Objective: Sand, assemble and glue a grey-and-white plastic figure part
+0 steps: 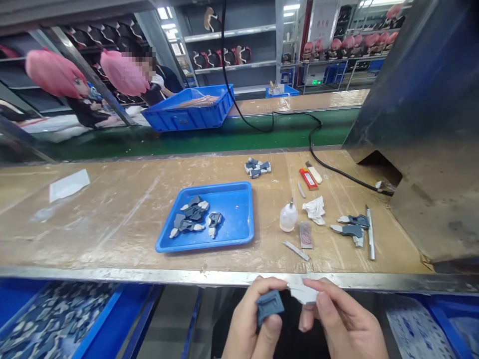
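Observation:
Between the thumb and fingers of my left hand (pixel 258 319) is a dark blue-grey plastic part (pixel 270 305) with a hollow, stepped face. My right hand (pixel 340 316) pinches a light grey plastic piece (pixel 304 293) beside it. Both are held in front of the bench's metal edge, close together; whether they are joined I cannot tell. Beyond them, a blue tray (pixel 239 239) carries several grey-and-white parts (pixel 194 209). More such parts (pixel 351 230) lie at the right, next to a silver pen-like tool (pixel 370 234), and a small pile (pixel 258 168) lies behind the tray.
A dropper bottle (pixel 288 217), a crumpled tissue (pixel 314 210), a red lighter (pixel 309 178) and a sanding strip (pixel 306 235) are on the bench. A black cable (pixel 337 172) runs to a metal housing (pixel 422 149). Below left, a blue bin (pixel 101 326) holds many parts. A person sits across.

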Demonstrator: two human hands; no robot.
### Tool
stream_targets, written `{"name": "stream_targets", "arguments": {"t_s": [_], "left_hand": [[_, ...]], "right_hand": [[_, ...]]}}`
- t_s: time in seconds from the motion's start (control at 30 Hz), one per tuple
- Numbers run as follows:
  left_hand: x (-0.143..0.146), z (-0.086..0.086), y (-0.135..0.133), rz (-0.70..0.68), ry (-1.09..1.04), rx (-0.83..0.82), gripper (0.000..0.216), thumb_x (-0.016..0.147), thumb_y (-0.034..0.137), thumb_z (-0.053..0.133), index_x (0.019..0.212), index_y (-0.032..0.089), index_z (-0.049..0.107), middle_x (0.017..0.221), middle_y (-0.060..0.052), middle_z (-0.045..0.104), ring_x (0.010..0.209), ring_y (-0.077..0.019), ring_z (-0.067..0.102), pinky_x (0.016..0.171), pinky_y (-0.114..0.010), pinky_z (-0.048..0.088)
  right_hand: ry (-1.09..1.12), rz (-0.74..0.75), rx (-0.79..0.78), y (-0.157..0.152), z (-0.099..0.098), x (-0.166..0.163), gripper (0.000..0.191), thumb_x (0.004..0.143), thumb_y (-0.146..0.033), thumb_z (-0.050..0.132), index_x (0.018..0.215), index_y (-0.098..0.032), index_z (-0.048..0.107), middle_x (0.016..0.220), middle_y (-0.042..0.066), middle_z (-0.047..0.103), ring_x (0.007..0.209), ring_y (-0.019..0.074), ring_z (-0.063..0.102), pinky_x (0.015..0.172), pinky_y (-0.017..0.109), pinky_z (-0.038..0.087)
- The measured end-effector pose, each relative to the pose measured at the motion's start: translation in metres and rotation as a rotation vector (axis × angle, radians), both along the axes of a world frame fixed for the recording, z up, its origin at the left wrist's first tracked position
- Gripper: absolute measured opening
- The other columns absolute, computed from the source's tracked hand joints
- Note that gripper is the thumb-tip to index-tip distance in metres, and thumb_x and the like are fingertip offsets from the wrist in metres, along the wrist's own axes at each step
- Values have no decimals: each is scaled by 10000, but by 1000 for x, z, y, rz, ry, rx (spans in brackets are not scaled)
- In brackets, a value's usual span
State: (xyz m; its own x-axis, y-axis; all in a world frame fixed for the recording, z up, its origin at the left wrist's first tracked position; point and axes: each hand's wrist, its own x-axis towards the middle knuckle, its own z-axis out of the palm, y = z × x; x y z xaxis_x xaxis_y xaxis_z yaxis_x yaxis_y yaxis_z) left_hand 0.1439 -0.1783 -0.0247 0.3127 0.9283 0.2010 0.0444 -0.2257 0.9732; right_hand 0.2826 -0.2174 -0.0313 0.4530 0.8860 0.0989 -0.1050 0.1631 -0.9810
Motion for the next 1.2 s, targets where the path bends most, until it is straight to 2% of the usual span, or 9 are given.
{"name": "stream_targets", "arguments": {"t_s": [0.1,0.27,0.43,0.63,0.77,0.93,1.0,1.1,1.2], "left_hand": [[-2,-5,-1,29,-18,-168,366,986,564,470,1109,237,579,701,8,443,595,-128,402,567,-260,304],[-5,-15,3,52,-75,-251,544,878,720,528,1123,239,590,686,12,376,597,-132,312,569,-275,268],[-11,-26,7,0,-185,-402,594,901,765,370,1095,251,596,642,24,361,552,-121,239,566,-279,219],[-11,-11,4,21,-166,-274,376,961,601,486,1121,266,546,735,10,472,627,-121,379,614,-248,320],[-8,0,-1,8,-171,-166,276,977,523,526,1127,292,521,864,7,586,763,-135,525,751,-224,421],[-12,-10,7,39,-165,33,375,853,562,691,1078,279,592,1000,-6,606,970,-172,588,897,-246,458],[-13,-15,12,26,-146,171,445,755,603,758,1020,267,636,1016,-8,586,1003,-176,572,913,-251,463],[-10,-17,15,24,-121,290,416,749,565,782,983,244,659,1000,-10,564,1037,-179,541,962,-281,447],[-5,-16,13,34,-130,352,364,787,482,796,983,212,651,984,-13,563,1036,-180,533,947,-296,459]], "right_hand": [[-102,24,41,6,-6,12,185,956,-289,614,1044,-222,762,625,2,684,560,129,690,607,178,596],[-670,-17,202,20,-8,28,220,902,-124,643,1082,-205,739,974,70,753,861,179,732,774,222,601],[-688,-5,198,28,-7,29,195,942,-107,590,1063,-199,712,901,46,725,825,153,704,728,205,574],[-929,56,250,43,-24,21,270,951,-31,531,1136,-173,669,955,79,695,889,192,653,799,329,555],[-1065,43,205,49,-30,19,286,921,6,543,1102,-170,676,1049,110,642,981,234,605,841,409,529],[-861,22,318,35,-11,18,167,945,-105,589,1080,-175,659,1032,92,639,978,188,613,848,323,517],[-658,191,286,27,-1,16,121,979,-275,586,1037,-206,666,929,49,659,882,153,644,783,254,535],[-338,493,169,21,10,9,412,911,-610,580,1002,-223,688,829,27,666,749,145,643,674,221,539],[-170,655,48,19,13,4,559,852,-728,553,926,-195,703,812,54,659,746,176,634,662,251,518]]}}
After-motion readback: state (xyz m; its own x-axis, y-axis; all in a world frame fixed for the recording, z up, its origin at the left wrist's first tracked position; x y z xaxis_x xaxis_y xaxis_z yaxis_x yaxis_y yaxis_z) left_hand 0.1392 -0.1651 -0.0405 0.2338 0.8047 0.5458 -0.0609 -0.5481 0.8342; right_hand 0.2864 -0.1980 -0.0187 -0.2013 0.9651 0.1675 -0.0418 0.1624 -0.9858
